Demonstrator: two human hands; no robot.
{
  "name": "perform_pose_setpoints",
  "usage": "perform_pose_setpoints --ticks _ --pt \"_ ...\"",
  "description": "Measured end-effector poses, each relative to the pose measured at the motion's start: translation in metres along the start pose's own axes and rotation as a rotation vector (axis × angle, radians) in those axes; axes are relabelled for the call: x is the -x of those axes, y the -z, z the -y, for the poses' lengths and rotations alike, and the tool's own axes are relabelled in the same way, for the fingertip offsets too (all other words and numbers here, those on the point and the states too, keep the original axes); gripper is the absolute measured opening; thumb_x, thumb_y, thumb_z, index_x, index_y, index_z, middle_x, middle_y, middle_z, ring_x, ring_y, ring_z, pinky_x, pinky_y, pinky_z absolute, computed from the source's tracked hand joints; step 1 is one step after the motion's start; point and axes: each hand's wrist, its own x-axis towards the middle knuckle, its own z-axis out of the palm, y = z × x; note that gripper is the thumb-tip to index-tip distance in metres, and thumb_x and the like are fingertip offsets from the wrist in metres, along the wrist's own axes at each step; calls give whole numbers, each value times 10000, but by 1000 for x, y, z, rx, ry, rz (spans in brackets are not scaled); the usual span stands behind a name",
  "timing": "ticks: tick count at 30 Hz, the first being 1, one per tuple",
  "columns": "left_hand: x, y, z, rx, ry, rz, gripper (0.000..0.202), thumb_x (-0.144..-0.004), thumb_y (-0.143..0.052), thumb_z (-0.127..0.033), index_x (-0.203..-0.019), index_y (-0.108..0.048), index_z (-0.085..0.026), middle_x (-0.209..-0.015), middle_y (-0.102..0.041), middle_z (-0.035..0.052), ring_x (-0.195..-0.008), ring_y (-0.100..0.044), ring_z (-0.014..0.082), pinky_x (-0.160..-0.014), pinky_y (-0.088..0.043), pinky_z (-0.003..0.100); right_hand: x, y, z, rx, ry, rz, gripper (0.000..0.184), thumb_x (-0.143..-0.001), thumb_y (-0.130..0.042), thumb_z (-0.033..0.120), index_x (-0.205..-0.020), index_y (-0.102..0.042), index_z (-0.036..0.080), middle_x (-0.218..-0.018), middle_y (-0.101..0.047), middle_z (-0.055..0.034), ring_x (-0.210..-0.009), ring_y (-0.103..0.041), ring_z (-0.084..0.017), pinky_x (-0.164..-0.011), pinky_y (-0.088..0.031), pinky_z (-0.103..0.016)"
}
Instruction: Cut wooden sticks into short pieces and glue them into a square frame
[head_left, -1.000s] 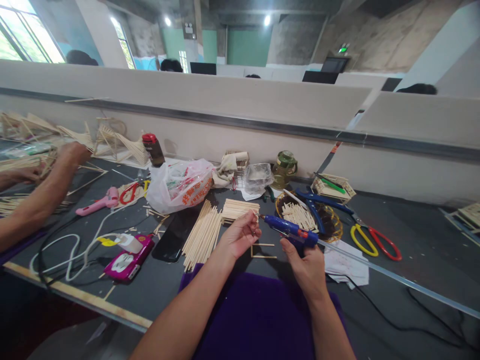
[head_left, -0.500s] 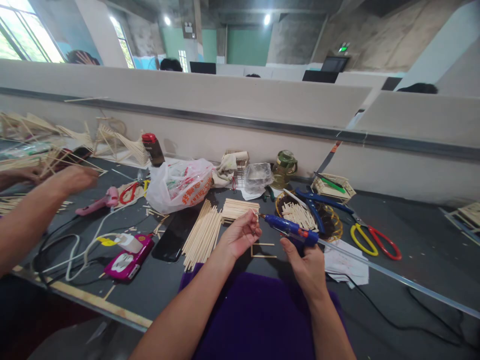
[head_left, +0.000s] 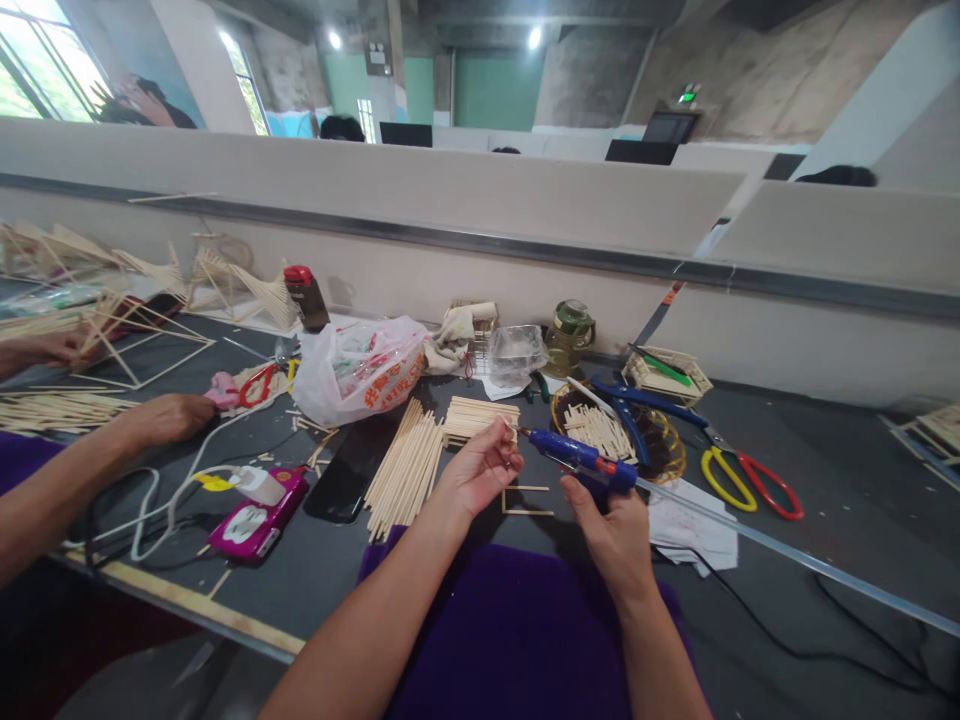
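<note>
My right hand (head_left: 619, 530) is wrapped round the handle of a blue hot glue gun (head_left: 574, 455), whose nozzle points left. A long clear glue stick (head_left: 787, 555) runs out of its back end. Close to the nozzle tip, my left hand (head_left: 484, 468) has thumb and fingers pinched together; what they hold is too small to make out. Behind that hand lies a stack of wooden sticks (head_left: 474, 418) laid side by side. Below the glue gun, a small three-sided stick frame (head_left: 517, 513) rests on the dark table. Loose long sticks (head_left: 405, 468) are bundled left of my left hand.
A basket (head_left: 667, 450) holds short stick pieces, with blue-handled pliers (head_left: 630, 420) across it. Red-and-yellow-handled scissors (head_left: 750, 485) lie right. Leftward are a phone (head_left: 345, 475), a plastic bag (head_left: 360, 370) and a pink power strip (head_left: 259, 515). A co-worker's hand (head_left: 176, 418) reaches in.
My hands and the glue gun look unmoved. At left, the co-worker's nearer hand has come down onto the pink glue gun, and a stick frame there stands more in view.
</note>
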Motion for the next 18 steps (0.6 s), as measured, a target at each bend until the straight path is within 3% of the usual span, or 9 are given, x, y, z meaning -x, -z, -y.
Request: perform_pose_setpoints --ticks 6,18 --pt "0 0 0 -31 -17 -8 188 -693 -767 -186 -817 -637 -131 -626 -563 -21 -559 -497 61 -572 -422 195 -1 0 2 2 37 -33 340 -776 -606 503 -816 -670 172 -717 -680 -58 -679 -624 -228 -661 -487 -334" --pt "2 -3 1 -23 -10 -16 190 -686 -772 -169 -806 -634 -118 -634 -571 -19 -558 -500 57 -561 -427 187 -1 -1 0 2 -34 6 399 -779 -591 533 -842 -671 147 -739 -684 -76 -686 -623 -230 -632 -475 -323"
